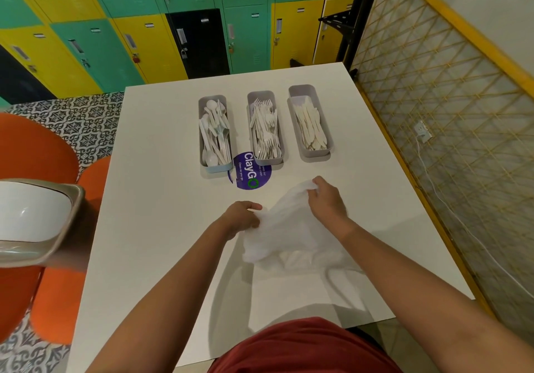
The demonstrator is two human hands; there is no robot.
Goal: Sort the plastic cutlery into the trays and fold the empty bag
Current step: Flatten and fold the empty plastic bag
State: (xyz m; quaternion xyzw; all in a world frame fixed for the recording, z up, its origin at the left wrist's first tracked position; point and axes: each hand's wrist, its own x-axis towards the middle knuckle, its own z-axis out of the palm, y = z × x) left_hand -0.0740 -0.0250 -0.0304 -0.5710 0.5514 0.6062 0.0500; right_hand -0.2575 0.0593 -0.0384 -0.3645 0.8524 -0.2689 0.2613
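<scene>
I have the empty plastic bag bunched above the near tabletop, left hand pinching one edge, right hand gripping the far corner. Thin film may slip or crease unevenly, spoiling the fold.

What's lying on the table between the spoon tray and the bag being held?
In the head view, a round purple ClayGo sticker lies between the spoon tray and the bag; otherwise bare table.
</scene>
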